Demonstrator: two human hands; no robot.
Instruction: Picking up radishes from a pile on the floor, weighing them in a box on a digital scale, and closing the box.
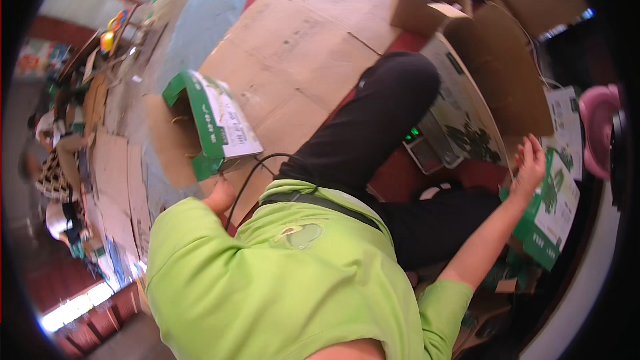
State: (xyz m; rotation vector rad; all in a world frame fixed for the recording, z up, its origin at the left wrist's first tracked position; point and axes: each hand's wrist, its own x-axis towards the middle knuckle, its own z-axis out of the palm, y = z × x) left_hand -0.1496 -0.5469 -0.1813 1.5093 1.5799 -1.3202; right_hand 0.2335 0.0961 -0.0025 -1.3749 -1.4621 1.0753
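A green-and-white carton (230, 120) with loose end flaps stands tilted at the left, its dark inside showing. At its lower corner is my left hand (221, 196), closed on the carton's edge; most of its fingers are hidden. On the right, my right hand (528, 168) is raised with fingers stretched out and a little apart. It is beside a second green-and-white carton (557, 203) and close to the edge of a large open cardboard box (510, 73). I cannot see anything in that hand.
Flattened cardboard (293, 40) covers the floor ahead. A scale with a green lit display (413, 135) sits beyond my bent leg. A pink plastic basin (597, 130) is at the far right. A black cable (243, 183) curves near my left hand. Other people (57, 167) sit at the far left.
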